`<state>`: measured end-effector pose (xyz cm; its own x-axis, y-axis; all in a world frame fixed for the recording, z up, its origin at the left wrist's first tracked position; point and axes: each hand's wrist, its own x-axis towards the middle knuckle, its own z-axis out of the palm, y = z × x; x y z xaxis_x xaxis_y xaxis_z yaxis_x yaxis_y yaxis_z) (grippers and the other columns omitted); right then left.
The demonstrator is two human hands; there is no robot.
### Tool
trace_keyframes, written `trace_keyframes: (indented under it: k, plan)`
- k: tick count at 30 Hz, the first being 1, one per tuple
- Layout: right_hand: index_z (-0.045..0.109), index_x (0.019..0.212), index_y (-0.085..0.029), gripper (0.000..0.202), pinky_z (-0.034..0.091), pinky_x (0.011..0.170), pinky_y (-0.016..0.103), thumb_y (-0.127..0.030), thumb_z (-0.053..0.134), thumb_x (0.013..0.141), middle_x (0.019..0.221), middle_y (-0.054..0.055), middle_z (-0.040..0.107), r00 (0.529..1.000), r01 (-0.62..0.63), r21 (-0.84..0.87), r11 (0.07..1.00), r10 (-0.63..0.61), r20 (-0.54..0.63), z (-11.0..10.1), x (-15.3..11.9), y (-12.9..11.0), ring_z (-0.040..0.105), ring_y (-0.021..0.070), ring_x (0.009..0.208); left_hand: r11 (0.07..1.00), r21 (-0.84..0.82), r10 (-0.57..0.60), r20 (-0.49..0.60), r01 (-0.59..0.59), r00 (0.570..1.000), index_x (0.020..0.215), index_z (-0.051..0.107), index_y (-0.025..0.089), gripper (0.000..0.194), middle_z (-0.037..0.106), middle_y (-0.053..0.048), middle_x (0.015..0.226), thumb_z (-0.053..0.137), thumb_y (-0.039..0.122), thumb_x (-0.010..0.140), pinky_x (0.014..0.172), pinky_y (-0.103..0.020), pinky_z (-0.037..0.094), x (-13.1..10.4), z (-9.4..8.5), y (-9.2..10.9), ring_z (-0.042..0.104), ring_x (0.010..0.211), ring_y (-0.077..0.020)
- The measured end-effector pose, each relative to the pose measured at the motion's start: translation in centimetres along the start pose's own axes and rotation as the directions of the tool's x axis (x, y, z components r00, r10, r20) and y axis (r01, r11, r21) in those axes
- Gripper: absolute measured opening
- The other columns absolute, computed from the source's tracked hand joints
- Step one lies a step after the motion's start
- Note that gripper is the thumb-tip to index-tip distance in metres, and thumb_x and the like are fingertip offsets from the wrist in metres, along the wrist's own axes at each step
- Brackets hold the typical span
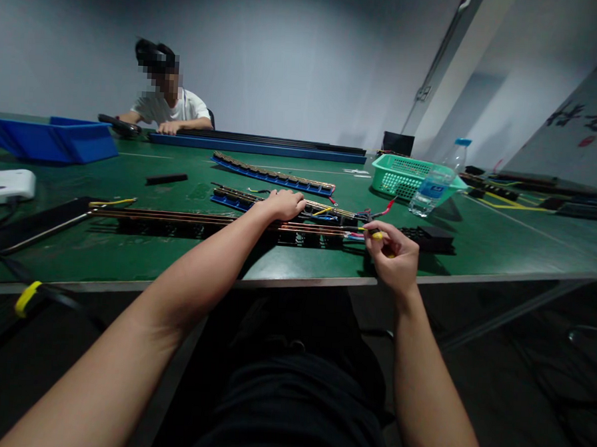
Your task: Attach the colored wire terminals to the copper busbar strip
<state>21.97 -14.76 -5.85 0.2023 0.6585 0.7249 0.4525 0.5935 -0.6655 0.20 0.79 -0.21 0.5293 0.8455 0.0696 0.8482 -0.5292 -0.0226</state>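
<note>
From my remote seat I'm watching everything around the copper-railed track (198, 219), a long dark strip that is lying on the green table (316, 268) with its long axis running left to right, parallel to the near edge. Its right end, where thin red and white wires (355, 236) are emerging, is lying just left of the right hand (395, 255), so that hand is the nearer one to the wiring. The left hand (284, 205) is reaching over the track's middle part, nearer its right end than its left.

The right hand is curling in at the track's wired end, thumb and fingertips pinching a yellow-and-black tool (376, 234), perhaps a screwdriver; its forearm is rising from the lower right. The left forearm is slanting across the track, palm down, fingers bunching loosely and pointing rightward; I can't tell whether they are gripping or merely pressing.

Just beyond the track, a blue-based rail strip (227, 200) is lying partly behind the left hand, and a curved blue-based strip (273, 175) is resting farther back. Beyond the track's right end, a mint-green basket (393, 178) is standing beside a water bottle (427, 197).
</note>
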Motion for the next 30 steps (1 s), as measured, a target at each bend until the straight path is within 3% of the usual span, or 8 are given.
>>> trace_keyframes:
  k: [4,9,11,16,22,27,30]
  plan:
    - [0.071,0.092,-0.019,0.016,0.027,0.046,0.024,-0.031,0.069,0.083,0.061,-0.004,0.052,1.0,0.001,-0.009,1.0,-0.001,-0.013,0.0,0.0,0.0,0.038,0.0085,0.049,1.0,-0.008,0.011,-0.001,-0.011,1.0,0.133,0.056,0.02,0.05,0.059,-0.015,0.138,0.022,0.044,0.104,0.104,-0.047,0.039,0.0,0.0,0.0,0.053,0.126,-0.0318]
    - [0.06,0.118,-0.023,0.035,0.043,0.052,0.024,-0.031,0.068,0.084,0.087,-0.001,0.06,0.967,0.04,-0.025,0.999,-0.045,-0.252,0.2,0.4,0.1,0.052,0.009,0.057,1.0,-0.002,-0.001,-0.001,0.001,1.0,0.133,0.056,0.022,0.05,0.058,-0.014,0.139,0.022,0.045,0.104,0.104,-0.047,0.039,0.0,0.0,0.1,0.053,0.126,-0.0316]
    - [0.053,0.126,-0.025,0.042,0.047,0.054,0.025,-0.033,0.066,0.086,0.093,0.0,0.062,0.957,0.035,0.015,0.999,-0.029,-0.289,0.3,0.6,0.2,0.056,0.0094,0.058,1.0,-0.004,0.001,0.002,-0.001,1.0,0.133,0.056,0.022,0.05,0.058,-0.013,0.139,0.022,0.045,0.104,0.104,-0.047,0.039,-0.1,0.0,0.1,0.053,0.126,-0.0314]
    - [0.053,0.113,-0.023,0.032,0.045,0.049,0.023,-0.039,0.066,0.088,0.067,-0.005,0.06,0.97,-0.032,0.051,0.998,0.043,-0.239,0.5,0.7,-0.1,0.057,0.0111,0.052,1.0,-0.009,-0.006,0.005,0.006,1.0,0.133,0.055,0.023,0.049,0.058,-0.012,0.139,0.022,0.046,0.105,0.105,-0.047,0.038,-0.1,-0.1,0.1,0.052,0.127,-0.0309]
    - [0.046,0.106,-0.024,0.037,0.03,0.033,0.017,-0.053,0.062,0.088,0.053,-0.009,0.058,0.875,-0.059,0.345,0.937,0.215,-0.434,0.1,1.1,0.0,0.047,0.0094,0.038,1.0,-0.014,0.01,0.009,-0.009,1.0,0.132,0.056,0.022,0.049,0.058,-0.013,0.138,0.023,0.045,0.105,0.105,-0.047,0.038,-0.1,-0.1,0.1,0.052,0.127,-0.0316]
    - [0.045,0.106,-0.025,0.043,0.037,0.035,0.017,-0.058,0.064,0.085,0.054,-0.011,0.058,0.845,-0.057,0.487,0.871,0.302,-0.441,-0.5,1.2,0.1,0.05,0.0098,0.04,1.0,-0.008,0.017,0.004,-0.017,1.0,0.13,0.057,0.022,0.047,0.06,-0.012,0.136,0.023,0.043,0.105,0.104,-0.047,0.039,-0.1,-0.1,0.0,0.053,0.125,-0.0314]
    - [0.046,0.107,-0.026,0.042,0.036,0.034,0.017,-0.055,0.066,0.085,0.069,-0.007,0.065,0.855,-0.052,0.485,0.873,0.29,-0.43,-0.5,0.9,-0.1,0.056,0.0092,0.044,1.0,-0.011,0.022,-0.003,-0.022,1.0,0.129,0.057,0.022,0.046,0.06,-0.012,0.136,0.023,0.042,0.105,0.104,-0.047,0.039,0.0,0.0,-0.1,0.053,0.125,-0.0311]
